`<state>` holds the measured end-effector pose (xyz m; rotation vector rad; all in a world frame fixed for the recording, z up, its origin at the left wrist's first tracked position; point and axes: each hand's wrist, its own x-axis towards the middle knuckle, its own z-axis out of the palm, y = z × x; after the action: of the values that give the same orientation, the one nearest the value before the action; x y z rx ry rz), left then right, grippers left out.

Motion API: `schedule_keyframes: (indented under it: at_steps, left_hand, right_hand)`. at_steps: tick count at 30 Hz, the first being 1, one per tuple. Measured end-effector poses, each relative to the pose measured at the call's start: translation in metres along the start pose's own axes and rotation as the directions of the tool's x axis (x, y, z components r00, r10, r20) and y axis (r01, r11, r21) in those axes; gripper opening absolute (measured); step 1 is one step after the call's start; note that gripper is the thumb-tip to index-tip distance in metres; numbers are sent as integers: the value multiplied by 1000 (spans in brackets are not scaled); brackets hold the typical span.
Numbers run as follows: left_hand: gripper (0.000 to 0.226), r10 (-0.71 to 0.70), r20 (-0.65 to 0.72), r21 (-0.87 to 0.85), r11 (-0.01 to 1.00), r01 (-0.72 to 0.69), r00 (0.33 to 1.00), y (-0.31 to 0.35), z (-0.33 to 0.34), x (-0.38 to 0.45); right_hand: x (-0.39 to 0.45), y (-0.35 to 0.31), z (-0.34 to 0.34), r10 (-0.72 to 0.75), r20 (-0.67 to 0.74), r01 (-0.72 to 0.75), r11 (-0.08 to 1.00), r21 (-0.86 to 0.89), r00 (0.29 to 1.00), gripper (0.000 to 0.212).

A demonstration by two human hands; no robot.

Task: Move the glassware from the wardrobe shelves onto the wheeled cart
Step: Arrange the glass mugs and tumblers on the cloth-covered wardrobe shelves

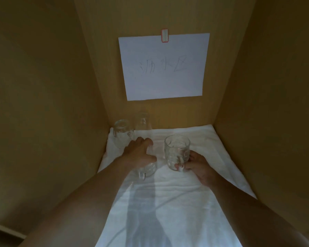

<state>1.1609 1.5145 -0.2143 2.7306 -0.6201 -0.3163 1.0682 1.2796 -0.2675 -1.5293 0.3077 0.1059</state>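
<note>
Gripping two mugs at frame centre: our right hand (199,168) pinches handle of upright mug (177,151); left hand (140,153) clamps over second mug (146,169). Next: lift both, carry to cart, unseen.

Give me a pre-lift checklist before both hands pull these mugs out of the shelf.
1. Right hand pinches the handle of the upright mug: ok.
2. Left hand grips the top of the second mug: ok, though it hides most of the mug.
3. Second mug clear of the white towel: cannot tell.
4. Two glasses at the back left corner stand apart from both hands: ok.
5. Wheeled cart in view: not ok.
</note>
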Motion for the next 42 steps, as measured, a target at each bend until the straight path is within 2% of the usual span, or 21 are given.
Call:
schedule_keyframes:
  at_steps: [2, 4, 5, 7, 9, 10, 11, 13, 14, 15, 17, 18, 19, 20, 22, 24, 26, 28, 32, 39, 42]
  left_hand:
    - [67, -31, -37, 20, 999, 32, 999, -3, 6, -1]
    - [68, -21, -44, 32, 999, 23, 999, -1, 9, 1]
    - [68, -17, -37, 21, 1000, 18, 999, 1, 8, 2]
    - [68, -19, -35, 12, 1000, 19, 999, 0, 7, 3]
    - [65, -24, -42, 14, 1000, 25, 999, -1, 8, 3]
    - [65, -24, -41, 16, 1000, 25, 999, -1, 9, 3]
    - [64, -23, -38, 17, 1000, 24, 999, 0, 9, 3]
    - [64, -25, -31, 9, 1000, 25, 999, 0, 8, 4]
    - [64, -28, -28, 3, 1000, 28, 999, 0, 8, 4]
    - [64, -31, -26, -3, 1000, 31, 999, -1, 8, 4]
    - [65, -30, -23, -5, 1000, 30, 999, -2, 8, 4]
    - [66, -28, -20, 0, 1000, 28, 999, -2, 8, 4]
    - [67, -26, -12, 3, 1000, 26, 1000, -2, 8, 5]
    - [69, -25, 3, 2, 1000, 25, 1000, -2, 6, 6]
    - [77, -24, 87, 0, 1000, 24, 996, -5, 1, 10]
    - [87, -14, 195, -31, 999, 21, 981, -6, -9, 14]
    - [89, 10, 195, -120, 993, 14, 981, -7, -16, 19]
    - [87, 26, 103, -189, 982, -6, 994, -5, -18, 23]
    - [97, 57, -28, -197, 978, -61, 998, 8, -13, 32]
    - [96, 149, -139, -113, 980, -165, 979, 35, -7, 56]
    - [90, 164, -189, -99, 978, -185, 968, 43, -4, 69]
  right_hand:
    - [2, -12, 1, 33, -51, -34, 999, -13, 998, 69]
    - [5, -29, -2, 57, -93, -60, 998, -30, 994, 79]
    - [7, -40, -4, 49, -119, -61, 993, -101, 992, 84]
    - [13, -63, -8, -40, -167, -32, 912, -409, 985, 92]
    - [15, -83, -6, -184, -117, 43, 688, -724, 976, 95]
    - [15, -89, -4, -253, -50, 95, 527, -844, 966, 93]
    - [14, -93, -1, -318, 42, 148, 318, -936, 947, 90]
    - [12, -91, 7, -379, 267, 226, -150, -962, 886, 83]
    - [11, -86, 13, -366, 356, 243, -320, -915, 860, 78]
    - [9, -78, 18, -333, 409, 249, -430, -868, 850, 72]
    - [8, -60, 22, -260, 414, 237, -515, -824, 873, 70]
    - [9, -54, 21, -231, 392, 234, -506, -830, 890, 75]
    - [10, -51, 18, -207, 370, 248, -450, -858, 905, 82]
    - [12, -51, 15, -188, 346, 271, -337, -902, 919, 89]
    - [17, -55, 11, -194, 259, 265, 4, -964, 946, 96]
    - [23, -54, 7, -242, 100, 176, 318, -932, 965, 99]
    - [27, -46, 5, -261, -3, 139, 524, -840, 965, 97]
    - [29, -39, 4, -274, -9, 155, 571, -806, 962, 96]
    - [32, -40, -2, -250, 9, 151, 555, -818, 968, 95]
    - [34, -42, -32, -273, -177, 14, 577, -817, 946, 100]
    - [37, -39, -34, -275, -192, 1, 574, -819, 942, 100]
